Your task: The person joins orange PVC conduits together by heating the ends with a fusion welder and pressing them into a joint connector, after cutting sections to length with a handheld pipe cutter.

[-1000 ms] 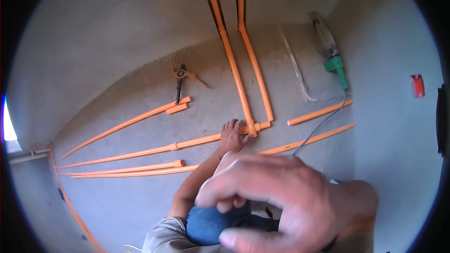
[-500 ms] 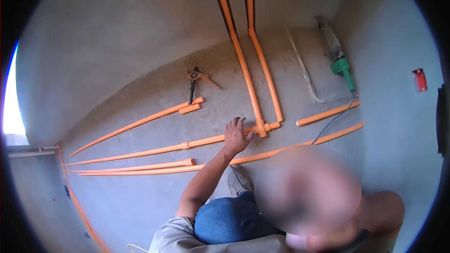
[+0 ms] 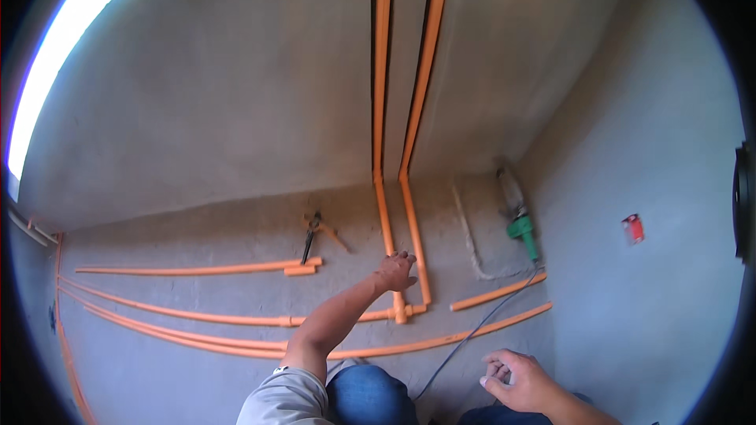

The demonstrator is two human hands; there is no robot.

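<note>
My left hand (image 3: 396, 271) reaches forward over the left of two orange pipes (image 3: 384, 216), just above a tee fitting (image 3: 400, 313) on the floor. Its fingers are spread; whether they touch the pipe I cannot tell. The tee joins a long orange pipe (image 3: 197, 315) running left. Beside it, the right-hand pipe (image 3: 417, 252) ends at an elbow (image 3: 425, 306). At the lower right, my right hand (image 3: 524, 382) hovers near my knee with fingers loosely curled, thumb apart, and nothing visible in it.
A pipe cutter (image 3: 313, 228) with orange handles lies by a loose pipe (image 3: 189, 271) and a short offcut (image 3: 300, 271). A green-handled tool (image 3: 520, 228) rests near the right wall, its cable (image 3: 480, 327) crossing the floor. More pipes (image 3: 441, 341) lie nearer me. A red box (image 3: 633, 230) sits in the wall.
The view has tilted up toward the wall. My left hand has moved from beside the tee to over the upright-running pipe. My right hand, earlier hidden by a blurred patch, now shows.
</note>
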